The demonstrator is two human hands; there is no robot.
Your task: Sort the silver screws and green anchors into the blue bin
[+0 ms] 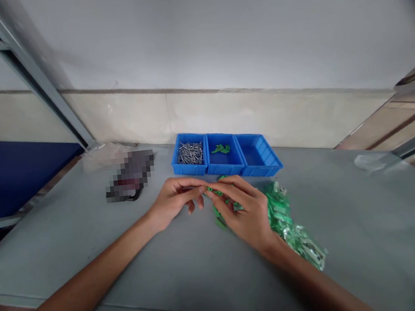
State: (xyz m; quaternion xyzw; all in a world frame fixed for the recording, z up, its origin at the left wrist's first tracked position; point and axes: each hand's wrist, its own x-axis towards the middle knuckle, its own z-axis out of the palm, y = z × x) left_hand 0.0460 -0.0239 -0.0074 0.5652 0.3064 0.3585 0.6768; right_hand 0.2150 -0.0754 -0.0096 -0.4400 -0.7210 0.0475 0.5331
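In front of the blue bins, my left hand (pixel 175 198) and my right hand (pixel 244 208) meet fingertip to fingertip. Between them is a small green plastic piece, apparently a wall plug (pixel 210 189). My left thumb and index finger pinch at its left end; the fingertips hide part of it. The right thumb and fingers close on its other side. More green plugs (pixel 221 222) lie on the table beneath my right hand, partly covered by it. Shiny metal screws or nails (pixel 190 153) fill the left bin, and several green plugs (pixel 221 148) lie in the middle one.
Three joined blue bins (pixel 227 169) stand near the wall on the grey table (pixel 162 289). Clear bags with green contents (pixel 282 217) lie right of my right hand. A blurred dark object (pixel 131 176) sits at left, and a metal post (pixel 44 83) rises behind it.
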